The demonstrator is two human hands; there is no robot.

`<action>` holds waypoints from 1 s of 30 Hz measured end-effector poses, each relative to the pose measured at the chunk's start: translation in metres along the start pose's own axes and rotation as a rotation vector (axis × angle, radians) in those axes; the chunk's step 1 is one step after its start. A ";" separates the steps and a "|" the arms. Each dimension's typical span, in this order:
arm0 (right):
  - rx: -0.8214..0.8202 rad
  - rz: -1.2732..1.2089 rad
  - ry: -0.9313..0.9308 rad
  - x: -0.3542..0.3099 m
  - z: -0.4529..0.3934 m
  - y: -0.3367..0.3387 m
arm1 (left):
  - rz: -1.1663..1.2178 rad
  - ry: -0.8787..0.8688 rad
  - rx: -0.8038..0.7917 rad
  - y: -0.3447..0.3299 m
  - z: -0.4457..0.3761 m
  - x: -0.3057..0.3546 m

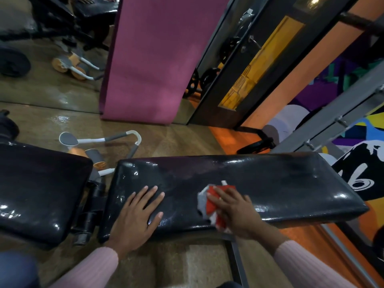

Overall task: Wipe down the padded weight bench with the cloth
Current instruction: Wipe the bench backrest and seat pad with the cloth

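The cloth [209, 202], red and grey, lies bunched on the black padded counter [270, 179] under my right hand [234, 210], whose grip presses down and curls over it. My left hand [137, 213] rests flat, fingers spread, holding nothing.

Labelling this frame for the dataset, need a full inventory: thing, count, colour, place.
bench pad: 1, glossy black, centre, under both hands
second pad: 1, black, left, apart from the first across a hinge gap
cloth: 1, red, white and grey, on the bench pad under the right hand
ab roller: 1, white and grey with orange wheels, floor behind the pads
mat: 1, magenta, upright against the mirror
mirror: 1, back wall, reflects roller and floor
weight plates: black, count unclear, behind the mat
left hand: flat on the bench pad, empty
right hand: pressing the cloth down
sleeves: 2, pink
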State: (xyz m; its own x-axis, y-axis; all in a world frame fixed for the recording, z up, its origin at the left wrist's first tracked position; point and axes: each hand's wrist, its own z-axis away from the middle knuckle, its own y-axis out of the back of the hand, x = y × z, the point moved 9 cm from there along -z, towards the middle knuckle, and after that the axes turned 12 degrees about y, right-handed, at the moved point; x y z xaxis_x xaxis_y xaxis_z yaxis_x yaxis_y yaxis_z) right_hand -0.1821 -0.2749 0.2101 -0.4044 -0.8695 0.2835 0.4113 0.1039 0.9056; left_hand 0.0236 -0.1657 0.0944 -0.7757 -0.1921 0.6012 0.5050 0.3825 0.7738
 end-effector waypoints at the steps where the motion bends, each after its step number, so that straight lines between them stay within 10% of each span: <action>1: -0.015 0.005 -0.085 0.019 -0.005 0.003 | -0.002 0.000 -0.001 0.000 0.000 0.000; 6: 0.006 -0.080 -0.245 0.025 -0.067 0.019 | -0.015 0.014 -0.006 -0.002 0.001 -0.001; 12: 0.047 -0.080 0.094 -0.044 -0.026 -0.003 | 0.000 0.011 -0.011 -0.001 0.000 -0.001; 20: -0.023 -0.083 -0.291 0.046 -0.087 0.018 | -0.023 0.014 -0.024 -0.003 0.000 -0.001; 26: -0.021 -0.055 0.106 -0.049 -0.064 0.008 | -0.004 0.016 -0.029 -0.002 0.000 -0.001; 30: -0.028 -0.027 0.012 0.004 -0.032 0.010 | -0.011 0.012 -0.023 -0.003 0.000 -0.002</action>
State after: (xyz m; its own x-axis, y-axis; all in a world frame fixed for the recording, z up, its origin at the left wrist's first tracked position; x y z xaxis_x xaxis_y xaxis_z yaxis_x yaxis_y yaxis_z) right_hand -0.1534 -0.2923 0.2100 -0.4063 -0.8775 0.2548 0.4234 0.0664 0.9035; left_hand 0.0234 -0.1662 0.0915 -0.7769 -0.2067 0.5948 0.5051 0.3596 0.7846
